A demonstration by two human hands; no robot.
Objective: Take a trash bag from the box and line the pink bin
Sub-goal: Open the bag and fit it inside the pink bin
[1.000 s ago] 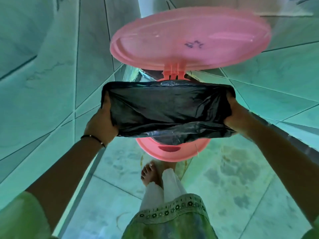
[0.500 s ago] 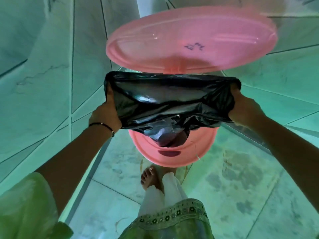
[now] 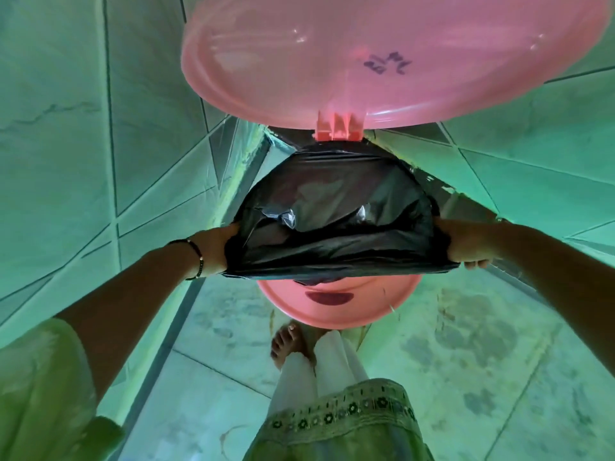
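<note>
Bag: thin, limp black trash bag point(image 3: 336, 227), mid-frame; hold by hem.
Grip: left hand point(image 3: 218, 249), right hand point(image 3: 466, 242) pinching the hem, stretched over pink bin point(image 3: 336, 304).

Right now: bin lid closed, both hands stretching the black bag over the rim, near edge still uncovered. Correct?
Not quite. The head view shows the lid raised open, not closed. The rest holds: left hand and right hand stretch the black bag over the pink bin, near rim still bare.
</note>
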